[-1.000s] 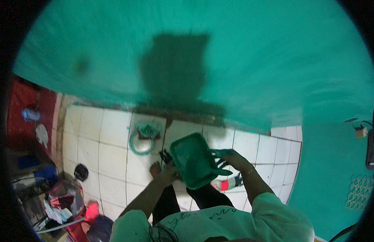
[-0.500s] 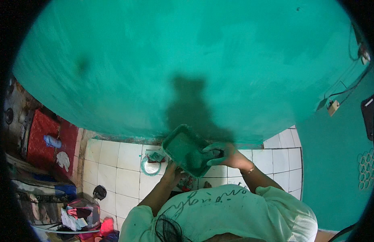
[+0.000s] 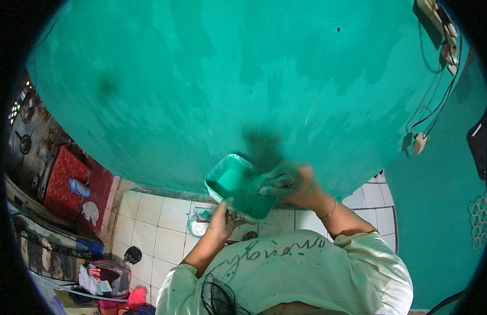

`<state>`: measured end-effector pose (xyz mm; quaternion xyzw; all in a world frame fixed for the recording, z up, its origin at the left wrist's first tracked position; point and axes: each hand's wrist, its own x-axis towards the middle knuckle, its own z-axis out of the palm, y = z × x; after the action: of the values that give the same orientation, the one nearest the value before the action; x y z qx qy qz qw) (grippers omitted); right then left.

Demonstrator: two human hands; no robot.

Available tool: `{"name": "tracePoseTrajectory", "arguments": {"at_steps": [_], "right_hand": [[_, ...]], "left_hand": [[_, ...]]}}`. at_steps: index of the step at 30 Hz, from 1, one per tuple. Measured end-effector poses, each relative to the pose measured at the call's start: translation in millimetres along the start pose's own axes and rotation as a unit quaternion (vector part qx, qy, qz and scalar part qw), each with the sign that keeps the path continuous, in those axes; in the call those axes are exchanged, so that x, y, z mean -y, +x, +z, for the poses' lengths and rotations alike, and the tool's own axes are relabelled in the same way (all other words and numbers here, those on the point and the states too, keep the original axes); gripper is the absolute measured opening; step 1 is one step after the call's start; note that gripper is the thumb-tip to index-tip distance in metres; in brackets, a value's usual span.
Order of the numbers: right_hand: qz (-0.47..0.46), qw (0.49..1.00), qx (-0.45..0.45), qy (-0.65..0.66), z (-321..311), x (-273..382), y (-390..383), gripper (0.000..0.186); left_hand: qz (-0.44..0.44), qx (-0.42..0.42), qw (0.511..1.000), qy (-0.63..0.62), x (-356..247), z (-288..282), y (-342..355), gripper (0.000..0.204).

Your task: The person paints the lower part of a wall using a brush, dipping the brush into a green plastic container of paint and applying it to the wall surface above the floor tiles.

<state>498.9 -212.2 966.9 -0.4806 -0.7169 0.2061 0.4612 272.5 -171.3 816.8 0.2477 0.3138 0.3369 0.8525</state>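
A rectangular white tray (image 3: 214,195) holds green paint (image 3: 234,172) and is tilted in front of my chest. My left hand (image 3: 221,223) grips its near left edge, thumb over the rim. Over the tray's right side, my right hand (image 3: 295,184) is closed, its fingers green with paint and smeared by motion. Something dark and paint-covered seems to sit in those fingers, but its kind cannot be made out. Just beyond stands a green wall (image 3: 227,79) with uneven, streaky patches of paint.
White floor tiles (image 3: 149,210) lie below, with a round white container (image 3: 199,227) on them. A basket of clothes (image 3: 117,278) stands at lower left, near a red surface (image 3: 67,181). Cables and a plug (image 3: 420,142) hang at right, below a power strip (image 3: 437,21).
The tray now sits slightly further left and higher, its paint brighter. My right hand has risen a little and closed more tightly over the tray. My view has shifted somewhat.
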Motion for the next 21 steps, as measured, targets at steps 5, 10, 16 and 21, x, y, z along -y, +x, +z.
{"name": "tracePoseTrajectory", "arguments": {"at_steps": [5, 10, 16, 21], "right_hand": [[-0.102, 0.987, -0.039, -0.116, -11.3, 11.6, 6.5, 0.018], [-0.164, 0.980, -0.065, -0.092, -12.1, 21.3, 10.6, 0.015], [-0.137, 0.981, -0.009, -0.140, -10.9, 29.1, 11.1, 0.022], [-0.173, 0.977, -0.075, -0.103, -12.3, 37.6, 7.8, 0.028]], "left_hand": [[0.015, -0.018, 1.000, 0.001, -39.3, 36.4, -19.0, 0.062], [0.023, 0.012, 0.999, 0.044, -56.3, 35.4, -17.3, 0.071], [0.001, 0.046, 0.997, 0.055, -76.5, 42.0, -23.2, 0.073], [0.021, 0.019, 0.998, 0.050, -79.6, 51.1, -25.8, 0.075]]}}
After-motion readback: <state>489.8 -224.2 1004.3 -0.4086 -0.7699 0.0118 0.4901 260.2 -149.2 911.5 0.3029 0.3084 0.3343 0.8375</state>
